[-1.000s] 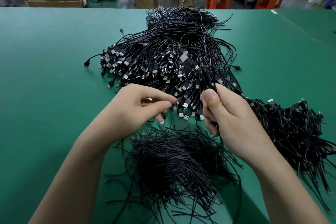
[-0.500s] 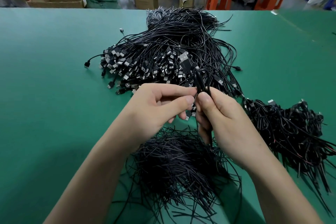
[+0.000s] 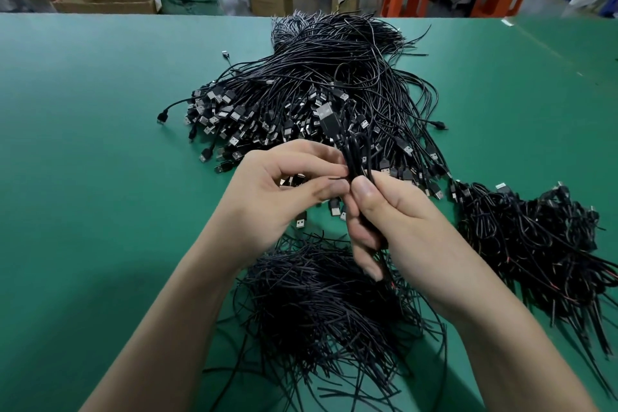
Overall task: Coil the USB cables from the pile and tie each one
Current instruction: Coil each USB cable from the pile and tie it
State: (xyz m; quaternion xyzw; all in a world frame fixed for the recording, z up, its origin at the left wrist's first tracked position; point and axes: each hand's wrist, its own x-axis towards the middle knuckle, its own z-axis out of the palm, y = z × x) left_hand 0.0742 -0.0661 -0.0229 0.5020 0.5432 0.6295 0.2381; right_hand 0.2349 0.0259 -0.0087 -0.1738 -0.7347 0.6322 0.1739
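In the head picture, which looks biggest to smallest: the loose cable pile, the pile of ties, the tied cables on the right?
1. loose cable pile.
2. pile of ties: nearly as big, but nearer the camera, so unsure.
3. tied cables, partly cut off at the edge.

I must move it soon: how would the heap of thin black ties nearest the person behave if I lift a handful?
The heap of ties is loose thin strands, so probably light, and some would drop. Ends jut out straight, so likely stiffish, not limp. Crossed strands may drag neighbours along.
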